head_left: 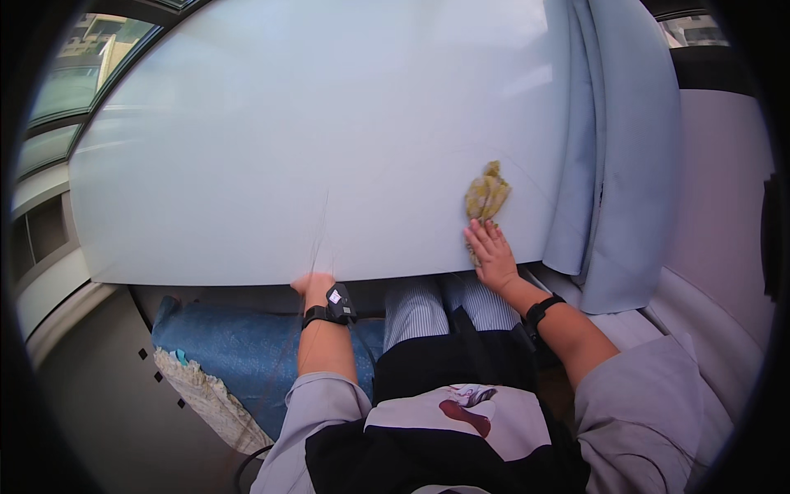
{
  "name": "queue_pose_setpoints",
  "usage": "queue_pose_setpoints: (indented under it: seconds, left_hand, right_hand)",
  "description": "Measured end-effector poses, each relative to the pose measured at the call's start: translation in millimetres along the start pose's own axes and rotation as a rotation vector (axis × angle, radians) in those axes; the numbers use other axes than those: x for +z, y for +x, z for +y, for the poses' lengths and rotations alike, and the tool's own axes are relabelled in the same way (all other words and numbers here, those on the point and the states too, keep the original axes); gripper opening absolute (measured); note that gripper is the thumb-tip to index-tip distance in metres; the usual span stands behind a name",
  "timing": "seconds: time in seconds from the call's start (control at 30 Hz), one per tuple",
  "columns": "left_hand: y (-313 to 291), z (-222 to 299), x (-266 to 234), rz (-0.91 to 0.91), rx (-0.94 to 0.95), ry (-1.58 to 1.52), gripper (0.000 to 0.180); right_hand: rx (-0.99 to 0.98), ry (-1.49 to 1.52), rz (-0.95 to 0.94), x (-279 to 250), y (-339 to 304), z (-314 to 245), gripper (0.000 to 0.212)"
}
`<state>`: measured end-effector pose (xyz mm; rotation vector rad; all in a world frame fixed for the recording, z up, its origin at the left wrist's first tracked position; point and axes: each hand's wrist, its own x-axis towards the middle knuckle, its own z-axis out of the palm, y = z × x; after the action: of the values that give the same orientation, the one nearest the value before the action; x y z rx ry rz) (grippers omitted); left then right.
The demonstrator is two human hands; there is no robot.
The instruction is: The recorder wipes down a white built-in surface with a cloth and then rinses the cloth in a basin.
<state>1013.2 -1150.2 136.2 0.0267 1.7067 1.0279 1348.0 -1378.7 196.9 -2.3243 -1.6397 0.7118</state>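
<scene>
A crumpled yellow patterned cloth (487, 196) lies on the glossy white tabletop (313, 148), right of centre. My right hand (494, 255) rests flat over the cloth's near end, fingers stretched out toward the far side. Part of the cloth shows beyond the fingertips, and a bit sticks out beside the palm. At the table's near edge, my left hand (315, 285) touches the rim with its thumb pointing left. Its other fingers are hidden, so I cannot see how they are bent.
Pale blue fabric (629, 165) hangs in folds along the table's right side. A blue padded seat (239, 337) with cream lace (210, 395) sits below the near edge, left of my legs. A window (78, 82) lies at the far left.
</scene>
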Motion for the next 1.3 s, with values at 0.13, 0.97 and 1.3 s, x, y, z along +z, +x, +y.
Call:
queue_pose_setpoints:
  seconds: [0.13, 0.97, 1.3]
  left_hand:
    - [-7.1, -8.5, -1.3, -0.055, 0.001, -0.414, 0.05]
    - [-185.6, 55.8, -377.9, 0.137, 0.054, 0.515, 0.025]
    - [-188.3, 35.1, -546.5, 0.28, -0.101, 0.368, 0.03]
  right_hand:
    - [-0.367, -0.001, -0.138, 11.7, 4.5, -38.8, 0.074]
    - [0.408, -0.267, -0.473, -358.3, 134.6, -96.2, 0.022]
    - [0.329, 0.005, -0.663, -240.2, 238.5, -211.5, 0.017]
